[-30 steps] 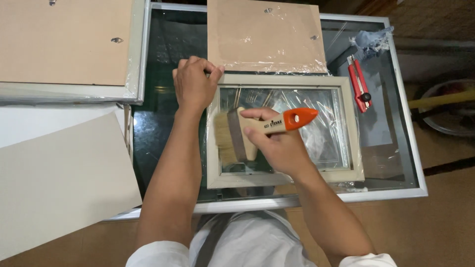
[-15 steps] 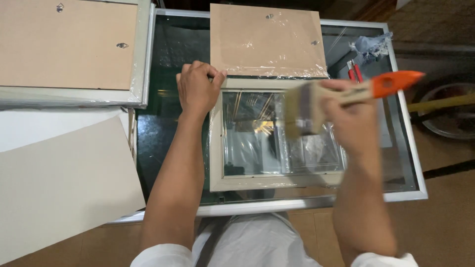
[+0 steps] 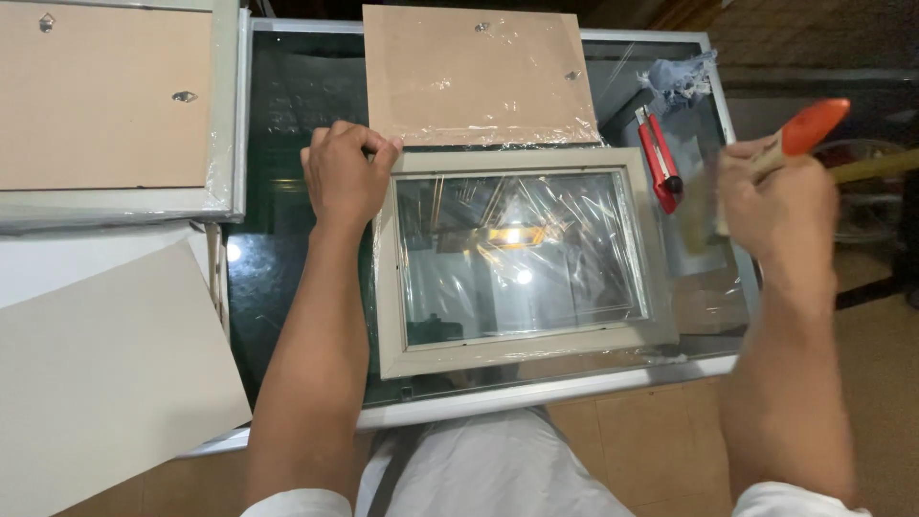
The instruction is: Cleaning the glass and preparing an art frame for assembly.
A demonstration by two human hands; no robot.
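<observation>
A pale grey picture frame [image 3: 522, 350] with glass lies flat on a dark glass table [image 3: 287, 278], loose clear film under it. My left hand [image 3: 347, 172] presses down on the frame's top left corner. My right hand [image 3: 777, 203] is off past the frame's right side, gripping a wide paintbrush [image 3: 812, 125] with a wooden body and an orange handle end. The bristles are blurred and point toward the table.
A brown backing board [image 3: 474, 72] wrapped in film lies behind the frame. A red utility knife [image 3: 659, 158] and a crumpled bluish rag [image 3: 678, 78] sit at the right. A larger frame [image 3: 105, 105] lies face down at the far left, a white card sheet [image 3: 96, 364] below it.
My right hand has swept the brush from the left part of the glass across to the right and off the frame. My left hand has stayed on the corner.
</observation>
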